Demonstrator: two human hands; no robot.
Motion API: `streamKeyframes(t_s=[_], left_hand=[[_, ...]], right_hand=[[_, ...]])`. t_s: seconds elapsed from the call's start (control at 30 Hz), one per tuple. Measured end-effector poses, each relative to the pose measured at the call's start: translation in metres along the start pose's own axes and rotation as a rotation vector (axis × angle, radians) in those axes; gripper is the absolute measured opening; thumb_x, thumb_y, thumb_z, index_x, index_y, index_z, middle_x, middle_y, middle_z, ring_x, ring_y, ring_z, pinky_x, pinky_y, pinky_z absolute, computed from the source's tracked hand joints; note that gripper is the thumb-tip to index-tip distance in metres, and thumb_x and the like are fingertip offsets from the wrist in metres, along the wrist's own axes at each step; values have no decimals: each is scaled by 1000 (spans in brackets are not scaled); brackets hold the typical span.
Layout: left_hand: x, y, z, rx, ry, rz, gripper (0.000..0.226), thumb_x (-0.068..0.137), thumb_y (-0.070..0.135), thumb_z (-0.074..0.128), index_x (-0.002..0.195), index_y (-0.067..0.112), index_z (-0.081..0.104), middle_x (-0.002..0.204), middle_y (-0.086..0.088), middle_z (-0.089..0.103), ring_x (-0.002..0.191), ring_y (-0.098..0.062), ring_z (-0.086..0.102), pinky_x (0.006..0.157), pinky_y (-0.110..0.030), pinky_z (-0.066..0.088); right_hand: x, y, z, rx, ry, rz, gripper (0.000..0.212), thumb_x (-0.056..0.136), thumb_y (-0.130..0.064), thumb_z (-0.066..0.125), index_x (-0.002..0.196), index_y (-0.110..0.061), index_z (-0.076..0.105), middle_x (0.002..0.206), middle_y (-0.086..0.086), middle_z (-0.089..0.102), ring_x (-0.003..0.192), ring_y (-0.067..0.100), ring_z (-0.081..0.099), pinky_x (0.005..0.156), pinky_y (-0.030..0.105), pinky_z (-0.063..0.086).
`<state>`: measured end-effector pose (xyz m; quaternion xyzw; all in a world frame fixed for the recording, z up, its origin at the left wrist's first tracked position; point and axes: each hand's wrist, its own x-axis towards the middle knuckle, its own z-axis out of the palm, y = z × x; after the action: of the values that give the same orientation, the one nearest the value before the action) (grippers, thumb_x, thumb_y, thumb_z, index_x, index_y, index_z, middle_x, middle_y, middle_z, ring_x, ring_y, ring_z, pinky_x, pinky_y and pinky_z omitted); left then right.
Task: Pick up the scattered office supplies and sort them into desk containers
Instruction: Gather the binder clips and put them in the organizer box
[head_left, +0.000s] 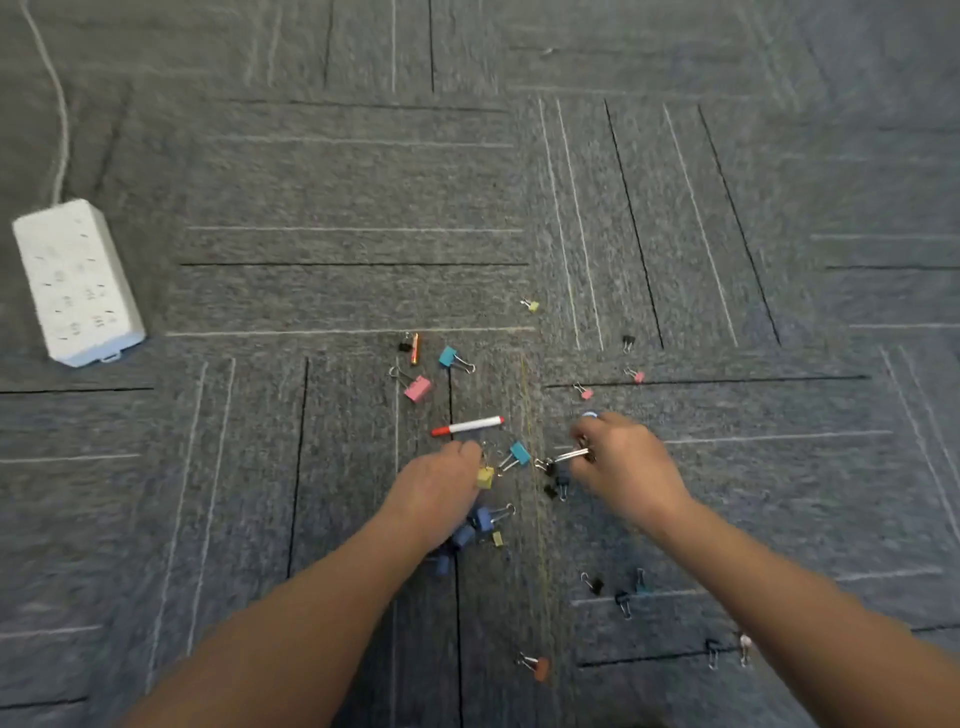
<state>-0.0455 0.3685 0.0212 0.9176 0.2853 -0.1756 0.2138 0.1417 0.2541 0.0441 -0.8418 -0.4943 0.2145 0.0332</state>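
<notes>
Left fingers (470, 451) apparently pinching yellow clip (485, 477)

Dim, even light with faint shadows; soft overall, motion-blurred at centre, wide-angle bending toward edges.

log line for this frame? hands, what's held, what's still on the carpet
left hand: pinching yellow binder clip | right hand: closed on clip handles, clip type unclear | red marker, other clips loose on carpet | containers: not in view
</notes>
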Motion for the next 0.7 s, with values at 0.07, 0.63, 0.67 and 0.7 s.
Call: streamKeyframes(t_s=[0.07,0.63,0.67,0.7], left_hand=[[-20,-13,-45,-44,29,-78,13,98,17,41,110,12,44,109,-10,56,91,-31,60,65,-35,38],[-462,-129,-618,-292,538,-926,19,97,21,44,114,15,41,118,-5,53,107,-23,60,85,-33,46],[-491,-137,-642,-276,581,-964,21,97,23,44,116,16,40,118,-4,53,107,-22,59,86,-32,46],[-517,-146,-662,-263,612,-1004,23,97,24,43,118,16,40,119,-4,53,108,-21,58,87,-31,46]], right_hand=[[7,-31,-36,-43,-14,-63,23,84,-32,66,102,-19,64,96,4,61,87,30,63,62,34,44],[-65,-626,-518,6,103,-803,11,84,-28,62,95,-23,63,93,-1,57,86,29,63,66,38,44],[-74,-662,-537,21,105,-858,15,85,-28,62,99,-24,64,97,-1,58,89,29,63,68,38,46],[-83,-697,-553,23,102,-905,19,85,-29,61,103,-24,64,99,0,59,91,28,63,71,38,47]])
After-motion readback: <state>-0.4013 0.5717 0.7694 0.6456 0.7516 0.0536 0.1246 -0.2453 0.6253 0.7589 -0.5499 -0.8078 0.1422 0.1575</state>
